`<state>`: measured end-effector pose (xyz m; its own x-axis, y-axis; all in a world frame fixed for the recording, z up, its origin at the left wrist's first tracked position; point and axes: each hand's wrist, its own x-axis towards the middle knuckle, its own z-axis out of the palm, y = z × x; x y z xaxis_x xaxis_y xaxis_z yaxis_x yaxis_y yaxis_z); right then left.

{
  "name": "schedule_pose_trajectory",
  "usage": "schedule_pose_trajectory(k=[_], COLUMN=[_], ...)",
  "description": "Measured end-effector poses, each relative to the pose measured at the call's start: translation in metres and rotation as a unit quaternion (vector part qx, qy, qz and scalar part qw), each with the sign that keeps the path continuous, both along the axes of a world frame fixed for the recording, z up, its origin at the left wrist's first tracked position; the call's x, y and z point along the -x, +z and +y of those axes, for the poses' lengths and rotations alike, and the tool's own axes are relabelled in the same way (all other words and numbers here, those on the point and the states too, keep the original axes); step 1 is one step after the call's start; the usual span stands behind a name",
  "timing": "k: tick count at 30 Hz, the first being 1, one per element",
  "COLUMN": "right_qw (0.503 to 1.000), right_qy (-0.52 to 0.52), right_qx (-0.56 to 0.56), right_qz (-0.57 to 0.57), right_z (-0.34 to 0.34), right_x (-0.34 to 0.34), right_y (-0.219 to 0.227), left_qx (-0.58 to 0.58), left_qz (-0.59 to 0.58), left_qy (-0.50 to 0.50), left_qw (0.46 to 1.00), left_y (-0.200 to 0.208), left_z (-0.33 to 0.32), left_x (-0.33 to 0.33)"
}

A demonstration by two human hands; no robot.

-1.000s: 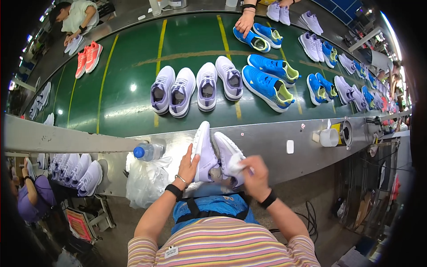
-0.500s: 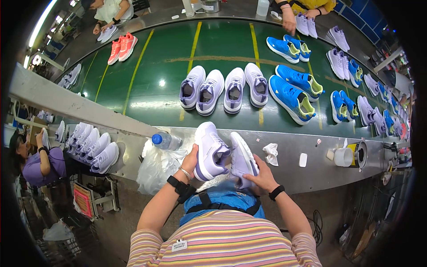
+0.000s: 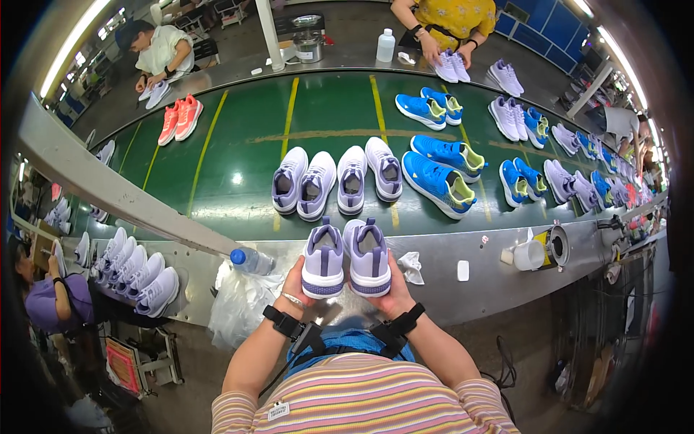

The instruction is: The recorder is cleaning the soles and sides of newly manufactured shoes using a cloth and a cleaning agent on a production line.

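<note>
Two lavender sneakers are held side by side above the metal bench edge, heels toward me. My left hand (image 3: 295, 283) is closed round the outer side of the left sneaker (image 3: 322, 262). Round the right sneaker (image 3: 369, 261), my right hand (image 3: 397, 289) grips the outer side, its fingers partly hidden beneath. Just beyond, on the green conveyor belt (image 3: 238, 155), stand two pairs of matching lavender sneakers (image 3: 316, 184). Blue sneakers with yellow-green linings (image 3: 438, 182) sit to their right.
Left of my hands are a blue-capped bottle (image 3: 253, 261) and a clear plastic bag (image 3: 242, 300). Crumpled paper (image 3: 410, 267), a white cup (image 3: 530, 255) and a tin (image 3: 551, 246) lie to the right. A metal bar (image 3: 130, 192) slants across the left. Co-workers handle shoes across the belt.
Both sneakers have turned from tilted and apart to level and side by side, heels toward me. My right hand has moved inward. The view has shifted, showing more of the far side.
</note>
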<state>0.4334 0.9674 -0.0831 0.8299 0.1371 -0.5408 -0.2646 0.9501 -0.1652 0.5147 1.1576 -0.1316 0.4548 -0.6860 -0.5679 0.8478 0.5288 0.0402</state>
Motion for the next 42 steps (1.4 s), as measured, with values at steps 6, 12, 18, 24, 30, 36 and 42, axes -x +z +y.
schedule_pose_trajectory(k=[6, 12, 18, 24, 30, 36, 42], right_qw=[0.989, 0.676, 0.345, 0.323, 0.278, 0.391, 0.361], right_qy=[-0.017, 0.182, 0.218, 0.342, 0.412, 0.371, 0.384], right_qx=[0.142, 0.714, 0.878, 0.861, 0.840, 0.818, 0.773], right_qz=[0.028, 0.024, -0.252, -0.193, -0.218, -0.201, -0.353], right_z=[-0.012, -0.021, 0.015, 0.032, 0.071, 0.047, 0.021], right_x=[0.013, 0.062, 0.059, 0.051, 0.034, 0.012, -0.059], right_y=[-0.047, -0.091, 0.013, 0.015, -0.033, 0.002, 0.034], left_qx=[-0.183, -0.442, -0.486, -0.638, -0.604, -0.621, -0.597], left_qz=[-0.063, -0.314, -0.508, -0.620, -0.531, -0.638, -0.624], left_qy=[0.018, -0.080, -0.147, -0.261, -0.580, -0.437, -0.108], left_qw=[0.981, 0.837, 0.695, 0.375, 0.127, 0.129, 0.492], left_y=[-0.043, -0.148, -0.052, 0.018, -0.016, 0.017, 0.111], left_z=[-0.026, 0.009, 0.020, -0.017, -0.032, -0.030, 0.013], left_x=[0.015, 0.050, 0.003, -0.093, -0.185, -0.186, -0.159])
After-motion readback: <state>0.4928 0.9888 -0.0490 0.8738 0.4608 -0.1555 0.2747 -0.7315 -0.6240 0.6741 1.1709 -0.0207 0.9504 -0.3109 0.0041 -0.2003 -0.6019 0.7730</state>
